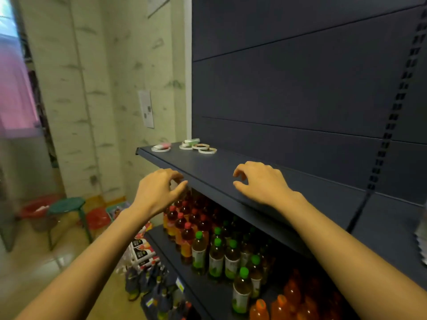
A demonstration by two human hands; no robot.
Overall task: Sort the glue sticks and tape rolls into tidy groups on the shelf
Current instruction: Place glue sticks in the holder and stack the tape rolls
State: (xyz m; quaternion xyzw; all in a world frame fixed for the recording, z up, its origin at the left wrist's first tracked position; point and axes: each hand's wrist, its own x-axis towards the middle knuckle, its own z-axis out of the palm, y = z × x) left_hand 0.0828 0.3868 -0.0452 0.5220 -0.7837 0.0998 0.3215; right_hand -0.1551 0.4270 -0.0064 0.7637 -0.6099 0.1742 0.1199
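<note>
- left hand [159,190] at front edge of shelf [208,168], fingers loosely curled, holding nothing
- right hand [261,183] over shelf, fingers loosely curled, empty
- tape rolls [204,147] flat at shelf's far left end, well apart from both hands
- pink glue stick [163,145] lies on one roll, green glue stick [192,141] on another
- drink bottles [216,252] on lower shelf [208,294]

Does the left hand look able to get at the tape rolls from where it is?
Likely yes: the left hand holds nothing, and nothing on the shelf stands between it and the tape rolls further back.
</note>
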